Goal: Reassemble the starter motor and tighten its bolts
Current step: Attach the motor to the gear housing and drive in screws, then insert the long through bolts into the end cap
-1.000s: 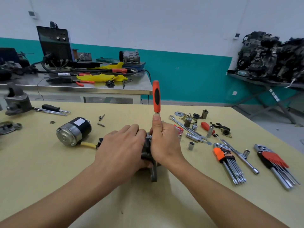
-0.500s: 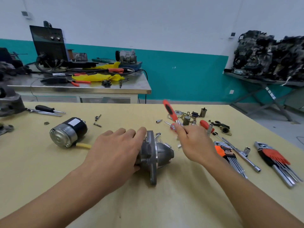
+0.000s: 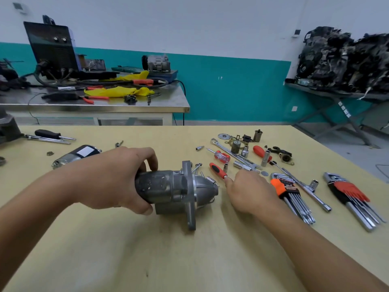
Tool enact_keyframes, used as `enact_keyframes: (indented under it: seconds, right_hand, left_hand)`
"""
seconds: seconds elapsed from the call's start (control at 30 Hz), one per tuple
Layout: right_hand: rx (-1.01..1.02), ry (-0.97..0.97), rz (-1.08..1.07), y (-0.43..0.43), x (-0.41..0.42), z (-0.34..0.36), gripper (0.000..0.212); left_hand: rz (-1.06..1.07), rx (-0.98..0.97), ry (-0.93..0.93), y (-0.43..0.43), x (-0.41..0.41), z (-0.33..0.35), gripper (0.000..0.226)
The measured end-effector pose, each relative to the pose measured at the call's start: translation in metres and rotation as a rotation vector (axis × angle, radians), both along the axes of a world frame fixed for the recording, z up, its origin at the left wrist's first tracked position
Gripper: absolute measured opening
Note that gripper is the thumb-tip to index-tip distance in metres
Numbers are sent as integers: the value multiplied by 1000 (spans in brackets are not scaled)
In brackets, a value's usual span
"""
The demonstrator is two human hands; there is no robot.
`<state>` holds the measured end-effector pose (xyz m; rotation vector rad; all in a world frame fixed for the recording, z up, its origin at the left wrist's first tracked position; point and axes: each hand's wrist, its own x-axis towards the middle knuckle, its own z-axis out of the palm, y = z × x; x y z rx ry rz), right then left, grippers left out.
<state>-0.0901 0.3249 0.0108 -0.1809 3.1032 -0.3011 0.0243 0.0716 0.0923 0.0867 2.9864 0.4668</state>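
Starter motor (image 3: 174, 190) is in the near middle of the yellow table (image 3: 189, 260), on its side, nose to the right. One corner of its flat flange (image 3: 190, 199) is down on the table.

L hand (image 3: 113, 182) is wrapped round the dark round body, fingers on top, thumb on the near side. R hand (image 3: 250, 192) is palm down, just right of the nose. One fingertip (image 3: 228, 182) touches the metal end of the red & black screwdriver (image 3: 216, 169). The other fingers are hidden, so can't tell if the R hand pinches the driver or is loose.

Handling: it's all metal, so prob. heavy & hard, and won't bend or squash. The body is round & smooth, so it could roll or slip w/ a weak grip. Best hold is where the L hand is now, round the fat body, w/ the flange on the table to stop rolling. Don't lift it by the thin nose.

Loose bolts (image 3: 196, 167) sit just behind the flange. They're tiny & would roll off easy. Sockets (image 3: 242, 165) & hex key sets (image 3: 292, 192) are near, on the right.
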Motion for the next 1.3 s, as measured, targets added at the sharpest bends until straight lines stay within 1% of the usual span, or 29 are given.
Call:
enact_keyframes:
  seconds: [0.07,0.13,0.17,0.2,0.23,0.27,0.3,0.33,0.37,0.4,0.43,0.47,0.57,0.63,0.67,0.7,0.73,0.8,0.83,0.9,0.93,1.0,1.07,1.1,1.13,1.17,1.23,1.3]
  right_hand:
    - [83,26,1,1,6,6,30]
    - [147,150,-24,4,15,14,38]
    - [119,264,-18,5,20,19,42]
    - [21,383,29,7,25,22,46]
    - [-132,434,151,6,29,26,52]
    - [-311,365,343,3,33,31,62]
    - [-481,204,536,-1,39,36,74]
    - [-583,31,679,-8,42,38,84]
    - [-623,-65,758,-15,42,38,92]
    - [-648,-65,786,-21,38,37,95]
    - [-676,-11,774,-28,34,36,94]
    - [-723,55,734,-35,32,37,88]
    - [-905,209,609,-47,30,35,60]
    - [-1041,240,542,-46,28,29,56]
    - [-1119,246,509,-44,27,27,56]
    - [-1202,249,474,-42,27,28,54]
    - [-1291,246,438,-41,27,29,51]
    - [-1469,232,385,-37,28,34,41]
    - [-1536,218,375,-36,28,36,38]
    - [-1618,148,376,-35,30,36,40]
    - [-1642,95,382,-35,31,35,44]
    - [-1658,18,396,-36,35,31,46]
    - [-1634,10,415,-38,39,28,41]
    - [-1627,12,423,-39,41,27,39]
    - [-1627,7,430,-40,42,25,38]
    - [-1632,-1,437,-41,43,24,37]
    - [-1642,-12,457,-42,46,22,33]
    - [-1640,-2,465,-41,48,20,29]
  left_hand:
    - [3,75,28,-1,-1,3,57]
    - [10,170,73,0,-2,8,55]
    - [21,230,103,3,-1,11,56]
    - [35,281,145,7,0,13,57]
    - [49,315,195,10,0,15,60]
    - [65,335,239,15,0,16,63]
    - [84,351,273,19,-1,17,65]
    - [106,371,302,24,-1,17,67]
    - [124,398,333,28,-2,16,70]
    - [136,428,366,32,-2,14,73]
    - [149,464,395,36,-2,12,77]
    - [154,505,420,40,-1,10,81]
    - [75,686,451,46,0,9,83]
    - [-30,884,447,39,-1,17,76]
    - [-55,935,484,30,-3,22,73]
    - [-34,916,552,18,-5,25,70]
    - [32,833,624,4,-9,27,71]
    - [272,574,701,-27,-18,21,82]
    - [416,442,688,-45,-23,14,90]
    - [651,194,572,-80,-26,-7,108]
    - [713,106,494,-96,-25,-18,116]
    - [744,12,332,-123,-19,-39,129]
    - [737,16,205,-138,-11,-58,136]
    - [737,50,188,-141,-8,-68,137]
    - [746,104,210,-142,-6,-78,136]
    - [764,173,271,-139,-5,-89,130]
    - [816,321,444,-132,-8,-105,112]
    - [836,400,555,-127,-14,-113,93]
